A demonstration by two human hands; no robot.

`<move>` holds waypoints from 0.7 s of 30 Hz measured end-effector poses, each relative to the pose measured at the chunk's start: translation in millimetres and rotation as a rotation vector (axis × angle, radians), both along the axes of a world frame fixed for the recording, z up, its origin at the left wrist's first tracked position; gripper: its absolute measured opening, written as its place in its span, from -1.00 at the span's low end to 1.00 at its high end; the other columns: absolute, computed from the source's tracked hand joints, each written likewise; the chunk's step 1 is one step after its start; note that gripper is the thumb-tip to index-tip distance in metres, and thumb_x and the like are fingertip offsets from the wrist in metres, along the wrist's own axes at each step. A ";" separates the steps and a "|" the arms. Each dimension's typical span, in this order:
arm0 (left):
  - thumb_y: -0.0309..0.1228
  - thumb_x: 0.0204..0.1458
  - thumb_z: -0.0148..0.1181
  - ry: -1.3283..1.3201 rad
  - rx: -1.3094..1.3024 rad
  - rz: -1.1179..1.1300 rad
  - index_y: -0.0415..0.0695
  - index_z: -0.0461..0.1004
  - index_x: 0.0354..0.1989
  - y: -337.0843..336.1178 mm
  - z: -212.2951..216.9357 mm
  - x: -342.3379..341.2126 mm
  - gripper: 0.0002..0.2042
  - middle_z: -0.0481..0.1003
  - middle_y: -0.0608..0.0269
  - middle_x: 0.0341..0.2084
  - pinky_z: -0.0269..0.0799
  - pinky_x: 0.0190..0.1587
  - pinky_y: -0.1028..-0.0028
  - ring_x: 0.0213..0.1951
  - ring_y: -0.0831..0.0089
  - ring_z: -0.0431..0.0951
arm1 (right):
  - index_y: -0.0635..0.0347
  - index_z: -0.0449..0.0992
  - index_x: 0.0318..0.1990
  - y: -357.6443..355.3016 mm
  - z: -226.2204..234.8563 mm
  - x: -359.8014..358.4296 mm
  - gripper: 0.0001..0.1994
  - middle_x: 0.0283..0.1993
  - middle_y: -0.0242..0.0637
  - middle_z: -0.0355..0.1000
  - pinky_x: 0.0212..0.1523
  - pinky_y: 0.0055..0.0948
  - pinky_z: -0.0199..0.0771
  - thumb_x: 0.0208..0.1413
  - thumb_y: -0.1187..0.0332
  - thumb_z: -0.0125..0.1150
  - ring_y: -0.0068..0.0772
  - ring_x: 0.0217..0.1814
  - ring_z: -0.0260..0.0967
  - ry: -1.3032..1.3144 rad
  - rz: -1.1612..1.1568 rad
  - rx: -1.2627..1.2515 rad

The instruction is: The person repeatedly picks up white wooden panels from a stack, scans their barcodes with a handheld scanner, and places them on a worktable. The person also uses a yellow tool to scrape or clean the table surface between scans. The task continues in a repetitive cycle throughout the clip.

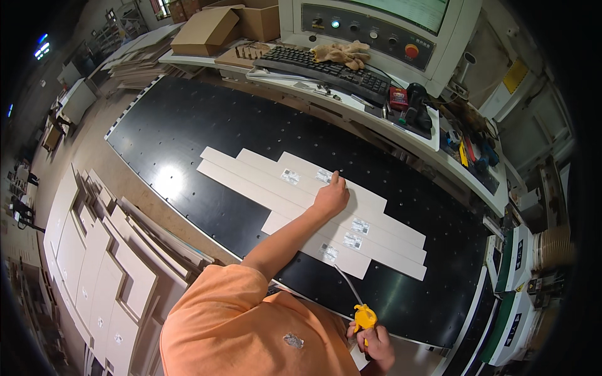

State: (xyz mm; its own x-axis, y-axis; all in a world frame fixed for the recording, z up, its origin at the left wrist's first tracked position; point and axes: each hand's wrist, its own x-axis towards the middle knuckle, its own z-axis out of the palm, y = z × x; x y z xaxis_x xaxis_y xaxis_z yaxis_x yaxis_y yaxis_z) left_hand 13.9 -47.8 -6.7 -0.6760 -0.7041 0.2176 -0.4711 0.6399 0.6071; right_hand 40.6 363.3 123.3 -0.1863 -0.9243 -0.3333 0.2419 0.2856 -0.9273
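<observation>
We see several long pale board strips (295, 191) lying flat on the black perforated machine table (188, 125). They lie side by side and touch each other along their long edges, but they are shifted lengthwise, so the ends make a stepped outline. Their long axis runs diagonally, from the upper left of the view down to the lower right, about parallel to the light bench edge behind them. Small printed labels (290, 176) sit on the strips.

The left hand (330, 197) is stretched out over the strips. Its fingers are mostly curled together, and the index finger points up and away from the person, its tip pressing on a strip close to one label. It grips nothing; it only rests on the surface.

The right hand (375, 344) is near the lower edge of the view, close to the body in the orange shirt (251, 326). Its fingers are closed around a yellow tool (364, 317), which stands up out of the fist. A thin pale hose (348, 282) goes from the tool up toward the strips. We cannot tell exactly what kind of tool it is.

Behind the table we see a black keyboard (326, 69) with a pair of work gloves (342, 53) on it, and a control panel (370, 28) with a red button. At the left, more cut panels (106, 263) are leaning in a stack.
</observation>
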 end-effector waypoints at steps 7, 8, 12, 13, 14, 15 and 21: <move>-0.35 0.13 0.05 0.003 0.016 -0.011 -0.36 0.31 -0.08 -2.4 -1.7 3.4 -0.69 0.18 -0.42 0.27 0.58 -0.19 0.03 -0.24 -0.25 0.59 | 0.44 0.41 0.02 -6.8 -0.6 -16.5 -0.52 -0.19 -0.17 0.56 -0.64 -0.62 0.21 0.46 0.11 -0.27 -0.65 -0.71 0.19 0.174 0.006 0.172; -0.35 0.13 0.05 0.017 0.006 -0.013 -0.36 0.31 -0.09 -3.1 -1.1 2.5 -0.69 0.18 -0.42 0.26 0.57 -0.18 0.03 -0.23 -0.25 0.59 | 0.42 0.42 0.03 -7.4 -2.9 -15.6 -0.54 -0.20 -0.23 0.56 -0.63 -0.62 0.22 0.46 0.13 -0.25 -0.66 -0.71 0.18 0.154 0.003 0.179; -0.35 0.13 0.03 0.020 -0.016 -0.001 -0.35 0.32 -0.08 -2.0 1.5 0.8 -0.70 0.22 -0.34 0.26 0.55 -0.17 0.00 -0.23 -0.26 0.57 | 0.37 0.42 0.04 -2.9 -16.3 -13.1 -0.56 -0.19 -0.29 0.57 -0.66 -0.60 0.20 0.47 0.14 -0.27 -0.67 -0.72 0.15 0.171 -0.189 0.163; -0.35 0.14 0.03 0.010 -0.013 0.008 -0.34 0.32 -0.09 -1.5 2.3 0.5 -0.70 0.22 -0.32 0.26 0.55 -0.18 0.00 -0.23 -0.26 0.57 | 0.36 0.42 0.04 0.4 -21.3 -13.9 -0.55 -0.18 -0.28 0.57 -0.66 -0.59 0.20 0.47 0.13 -0.29 -0.67 -0.72 0.15 0.189 -0.245 0.158; -0.34 0.14 0.02 0.007 -0.011 0.000 -0.34 0.32 -0.09 -1.2 3.4 0.5 -0.70 0.22 -0.30 0.27 0.55 -0.18 -0.01 -0.22 -0.26 0.57 | 0.34 0.41 0.05 4.9 -27.0 -15.4 -0.53 -0.19 -0.28 0.56 -0.69 -0.58 0.17 0.48 0.09 -0.31 -0.65 -0.73 0.15 0.180 -0.372 0.189; -0.31 0.16 0.00 -0.037 0.039 0.021 -0.28 0.35 -0.05 -0.8 4.2 0.2 -0.70 0.26 -0.24 0.26 0.53 -0.10 0.00 -0.15 -0.24 0.56 | 0.33 0.40 0.04 11.0 -32.7 -19.8 -0.51 -0.23 -0.28 0.54 -0.70 -0.58 0.17 0.47 0.05 -0.32 -0.63 -0.74 0.17 0.243 -0.484 0.213; -0.31 0.16 0.00 -0.031 -0.008 0.024 -0.31 0.36 -0.09 0.7 4.2 0.5 -0.70 0.26 -0.27 0.26 0.54 -0.10 0.01 -0.16 -0.22 0.57 | 0.24 0.35 -0.18 71.6 -75.3 -53.2 -0.47 -0.53 -0.31 0.31 -0.80 -0.57 0.14 0.42 -0.12 -0.27 -0.59 -0.80 0.11 0.444 -1.210 0.421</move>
State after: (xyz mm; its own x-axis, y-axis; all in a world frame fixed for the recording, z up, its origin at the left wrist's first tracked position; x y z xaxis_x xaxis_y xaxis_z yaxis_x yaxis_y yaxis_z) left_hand 14.3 -47.0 -2.4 -0.6653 -0.7186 0.2027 -0.5050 0.6330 0.5867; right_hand -12.6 435.0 48.0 -0.9676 0.0501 -0.2474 0.2471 0.3882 -0.8878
